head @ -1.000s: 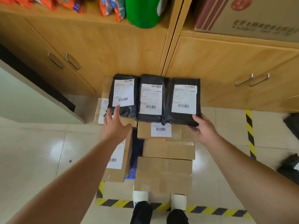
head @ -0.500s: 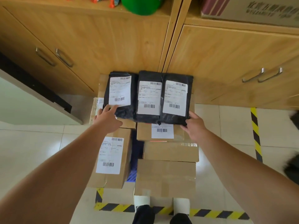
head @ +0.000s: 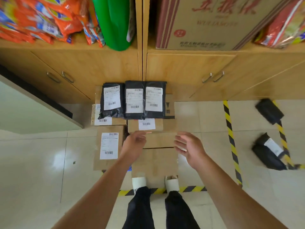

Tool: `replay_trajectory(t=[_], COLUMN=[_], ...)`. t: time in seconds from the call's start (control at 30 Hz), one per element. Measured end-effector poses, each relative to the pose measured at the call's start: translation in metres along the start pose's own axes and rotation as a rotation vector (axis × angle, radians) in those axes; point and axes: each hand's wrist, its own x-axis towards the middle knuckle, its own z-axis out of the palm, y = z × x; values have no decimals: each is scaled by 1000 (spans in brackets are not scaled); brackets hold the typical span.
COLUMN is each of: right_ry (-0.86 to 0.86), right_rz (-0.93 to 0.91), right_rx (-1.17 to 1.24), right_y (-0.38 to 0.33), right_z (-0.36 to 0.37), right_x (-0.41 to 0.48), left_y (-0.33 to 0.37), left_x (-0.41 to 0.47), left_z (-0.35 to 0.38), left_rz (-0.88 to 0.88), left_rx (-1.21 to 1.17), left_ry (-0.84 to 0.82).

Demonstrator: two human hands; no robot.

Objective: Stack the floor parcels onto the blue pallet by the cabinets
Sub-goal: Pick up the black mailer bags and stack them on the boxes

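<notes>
Pulled back off the 3 black parcels [head: 134,100]: left hand [head: 134,144] and right hand [head: 189,146], now hovering mid-frame, fingers loose, gripping nothing. Parcels lie side by side atop the boxes [head: 155,164], above the fingertips, untouched.

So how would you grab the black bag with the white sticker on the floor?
Probably from above, with the right hand, which is nearer. The black bag lies flat and looks soft, so pinch across its narrow width near the middle, beside the sticker, not a floppy corner.
</notes>
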Motion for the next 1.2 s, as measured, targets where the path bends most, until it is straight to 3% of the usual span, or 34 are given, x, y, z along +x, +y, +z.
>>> replay_trajectory(t=[0.23, 0.4, 0.6, 0.87, 1.2], right_ry=[46, 3, 27, 295, 445], right_rz=[-64, -76, -109, -199, -163], right_rx=[216, 307, 408, 616, 811], right_y=[10, 11, 8, 21, 42], right_z=[-120, -237, -397, -578, -714], right_x=[-126, -145, -150, -164, -142], left_y=[52, 97, 153, 211, 270], left_x=[-129, -180, -227, -292, -290], left_z=[67, 145, 292, 472, 634], left_rz=[-32, -47, 0, 82, 80], left_rx=[-143, -158, -225, -21, 219], left_ry=[-205, -182, -183, -427, -543])
